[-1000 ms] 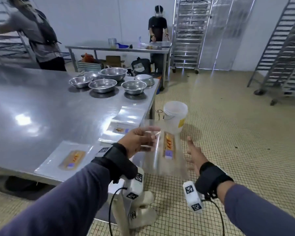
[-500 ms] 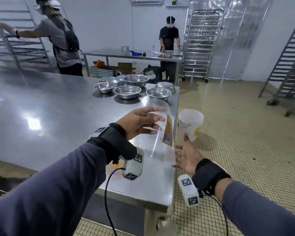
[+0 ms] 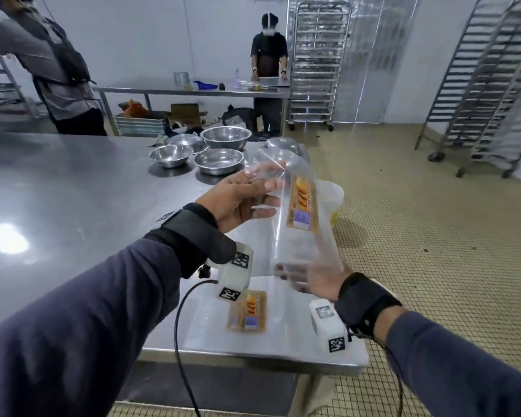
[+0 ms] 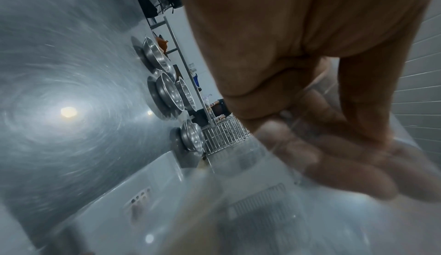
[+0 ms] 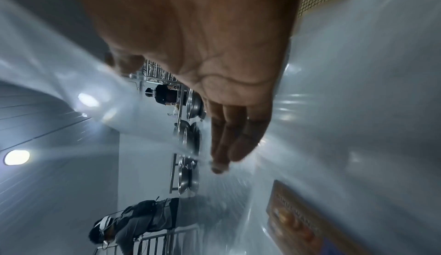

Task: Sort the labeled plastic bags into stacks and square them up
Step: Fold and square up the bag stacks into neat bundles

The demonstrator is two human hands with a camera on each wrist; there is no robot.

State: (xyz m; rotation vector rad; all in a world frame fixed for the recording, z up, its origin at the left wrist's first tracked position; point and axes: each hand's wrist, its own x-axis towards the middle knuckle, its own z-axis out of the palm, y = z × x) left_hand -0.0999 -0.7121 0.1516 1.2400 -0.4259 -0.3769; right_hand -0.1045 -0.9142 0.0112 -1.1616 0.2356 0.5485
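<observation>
One big steel desk (image 3: 73, 188) fills most of the head view, with a cluster of metal bowls (image 3: 217, 161) at its far right end and a white bucket (image 3: 331, 194) on the tiled floor just past the edge. Further back are rolling racks (image 3: 319, 61) and two other people, nothing to do with this job.

On to the actual work: a clear labeled bag (image 3: 301, 212) is up in the air over the right end of the desk, held roughly on edge with its orange label facing right. The left hand (image 3: 238, 203) has the top end, thumb on the near side and fingers (image 3: 265, 185) curled behind the plastic, so that's a proper grip. The right hand (image 3: 316, 281) is under the bottom end with fingers straight and relaxed, more propping than gripping. Another bag (image 3: 247, 314) lies flat on the near right corner of the desk, label up.

My read is this is the sorting step, mid-carry: the held bag looks headed for the flat one. Next move would be laying it down label-up, edges lined up, then tapping the sides square.

Hard to tell: whether the flat one is a single bag or already a stack, since clear plastic on steel hides the edges. Both wrist views are blurry, and the label text isn't readable.
</observation>
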